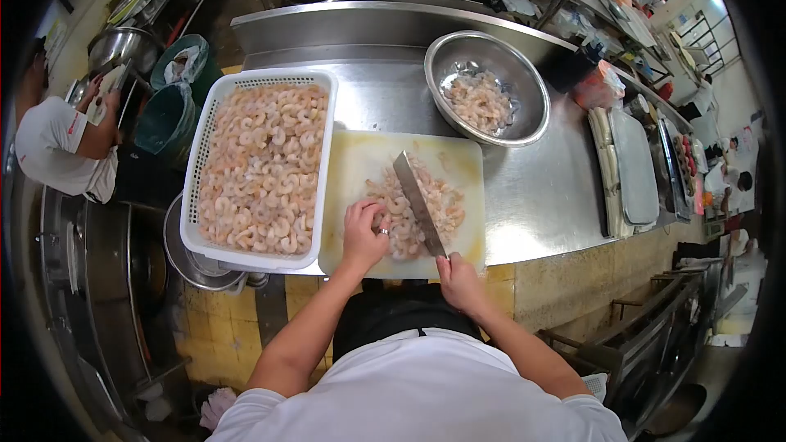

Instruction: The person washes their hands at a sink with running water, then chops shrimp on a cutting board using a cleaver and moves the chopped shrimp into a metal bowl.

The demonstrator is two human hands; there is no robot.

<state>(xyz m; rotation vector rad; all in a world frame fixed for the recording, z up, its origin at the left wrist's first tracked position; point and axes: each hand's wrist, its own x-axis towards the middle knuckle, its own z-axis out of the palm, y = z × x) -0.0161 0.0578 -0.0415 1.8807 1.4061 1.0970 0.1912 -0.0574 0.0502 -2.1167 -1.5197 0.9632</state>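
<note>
My right hand [460,278] is wrapped round the handle of a broad cleaver [418,203], whose blade lies over a pile of shrimp pieces [401,225] on a white cutting board [348,172]. At the left edge of that pile, my left hand [366,229] has its fingers curled against the shrimp; a ring shows on one finger. Whether the fingertips hold a piece cannot be made out. A white perforated basket [328,131] full of peeled shrimp [266,164] stands left of the board. Behind and to the right, a steel bowl [530,86] holds more shrimp pieces [479,101].
The steel table [532,188] has a raised back edge. Trays [633,168] and a plastic bag [602,86] are at its right end. Green bins [166,119] and a person [61,143] are at the left. Other people are far right.
</note>
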